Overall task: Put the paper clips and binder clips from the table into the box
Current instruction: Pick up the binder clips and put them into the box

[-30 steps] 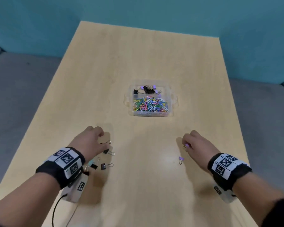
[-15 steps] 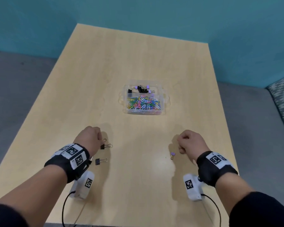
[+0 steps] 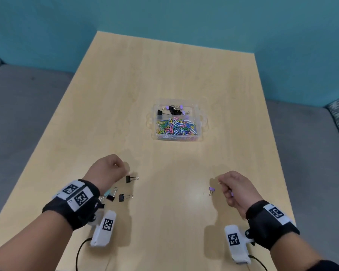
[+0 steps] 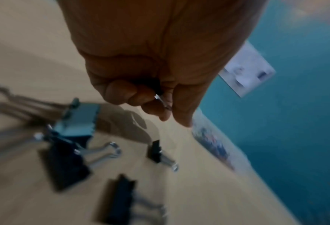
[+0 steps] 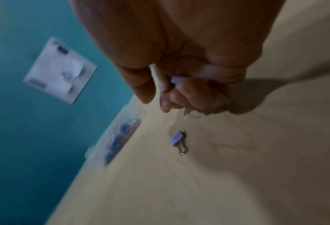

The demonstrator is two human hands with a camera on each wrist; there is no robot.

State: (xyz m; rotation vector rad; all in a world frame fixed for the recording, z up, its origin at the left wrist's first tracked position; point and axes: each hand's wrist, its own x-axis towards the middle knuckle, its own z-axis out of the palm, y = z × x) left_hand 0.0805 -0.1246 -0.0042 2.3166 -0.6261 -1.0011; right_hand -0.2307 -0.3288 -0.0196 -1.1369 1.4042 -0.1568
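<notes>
A clear plastic box (image 3: pixel 201 122) stands mid-table with colourful paper clips in front and several binder clips at its back. My left hand (image 3: pixel 108 170) is curled into a fist around a black binder clip (image 4: pixel 159 92), raised over the near left of the table. Beside it lie black binder clips (image 3: pixel 130 178) (image 3: pixel 122 197) (image 3: pixel 110 198) and a light blue one (image 3: pixel 108 192). My right hand (image 3: pixel 235 189) curls round a purple binder clip (image 5: pixel 175 79). Another purple binder clip (image 3: pixel 211 189) lies on the table just left of that hand.
The light wooden table (image 3: pixel 164 75) has a teal wall behind it and grey cushioned seating (image 3: pixel 18 114) on both sides. A white wall plate (image 5: pixel 60 70) shows in the wrist views. Cables trail from the wrist cameras near the table's front edge.
Both hands have closed into fists around a clip and lifted slightly off the table. The right hand has drawn back toward me, leaving one purple clip on the table.
</notes>
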